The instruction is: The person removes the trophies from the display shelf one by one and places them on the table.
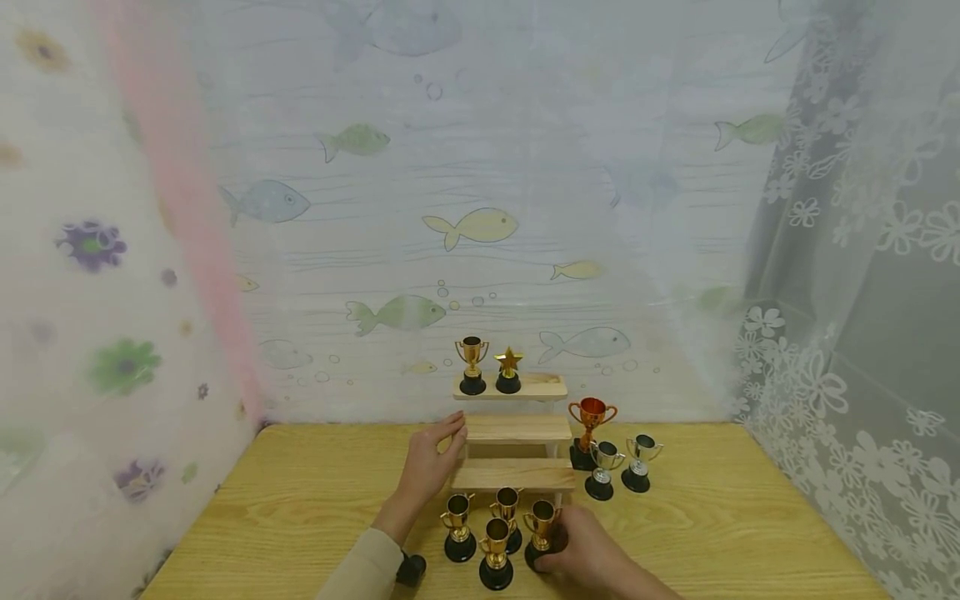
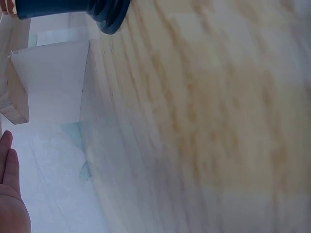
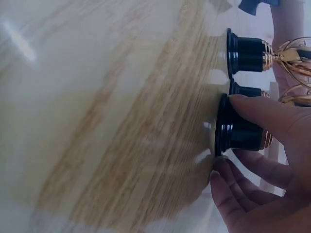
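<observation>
My right hand (image 1: 588, 550) holds a small gold trophy cup (image 1: 542, 518) by its black base, in front of a three-step wooden stand (image 1: 516, 473). In the right wrist view, the thumb lies on that black base (image 3: 243, 128) and the fingers are at its other side, close to the tabletop. My left hand (image 1: 431, 458) is at the left end of the stand's middle shelf with its fingers extended; whether they touch is unclear. Three other gold trophy cups, at left (image 1: 459, 518), back (image 1: 507, 502) and front (image 1: 496, 540), stand beside the held one.
On the top shelf are a gold cup (image 1: 472, 362) and a gold star trophy (image 1: 508, 367). Right of the stand are a bronze-coloured cup (image 1: 592, 421) and two silver cups, one nearer (image 1: 602, 467), one farther right (image 1: 641, 458). A fish-patterned curtain (image 1: 480, 167) hangs behind the wooden table (image 1: 315, 483).
</observation>
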`<action>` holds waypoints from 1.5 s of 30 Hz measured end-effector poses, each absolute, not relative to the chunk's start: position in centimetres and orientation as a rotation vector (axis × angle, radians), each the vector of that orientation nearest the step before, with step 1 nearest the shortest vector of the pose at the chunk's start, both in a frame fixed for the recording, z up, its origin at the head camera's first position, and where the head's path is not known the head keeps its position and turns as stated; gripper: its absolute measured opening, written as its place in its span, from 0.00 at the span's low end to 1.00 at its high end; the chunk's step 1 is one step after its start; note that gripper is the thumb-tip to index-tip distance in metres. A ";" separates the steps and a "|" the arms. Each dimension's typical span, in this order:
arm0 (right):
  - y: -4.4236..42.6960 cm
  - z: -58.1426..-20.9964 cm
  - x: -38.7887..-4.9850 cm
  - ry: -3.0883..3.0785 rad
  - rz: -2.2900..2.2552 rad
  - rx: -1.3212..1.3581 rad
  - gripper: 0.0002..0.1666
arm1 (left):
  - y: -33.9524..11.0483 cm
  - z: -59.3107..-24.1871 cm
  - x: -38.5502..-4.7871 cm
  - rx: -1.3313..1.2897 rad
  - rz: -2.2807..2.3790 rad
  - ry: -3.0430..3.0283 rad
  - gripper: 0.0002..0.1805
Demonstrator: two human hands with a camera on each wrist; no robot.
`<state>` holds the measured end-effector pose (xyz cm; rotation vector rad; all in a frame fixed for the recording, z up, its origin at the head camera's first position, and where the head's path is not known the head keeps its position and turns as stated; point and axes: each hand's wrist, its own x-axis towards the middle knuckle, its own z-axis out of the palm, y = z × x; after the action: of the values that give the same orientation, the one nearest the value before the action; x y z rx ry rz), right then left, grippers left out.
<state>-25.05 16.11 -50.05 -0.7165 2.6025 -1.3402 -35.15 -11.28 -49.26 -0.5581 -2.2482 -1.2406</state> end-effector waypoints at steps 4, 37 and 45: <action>16.1 -50.1 -25.0 2.559 -1.366 -0.703 0.13 | -11.3 -49.2 -35.1 -0.552 -1.252 -2.249 0.19; 19.0 -48.2 -24.5 2.730 -1.198 -0.668 0.29 | -11.4 -49.6 -35.3 -0.563 -1.221 -2.264 0.18; 20.0 -45.8 -24.8 2.745 -1.261 -0.678 0.27 | -11.4 -49.5 -35.4 -0.560 -1.212 -2.249 0.18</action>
<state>-24.82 20.04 -45.77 -0.6781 2.7452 -1.2605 -35.36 -11.36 -49.48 -0.5600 -2.2492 -1.2121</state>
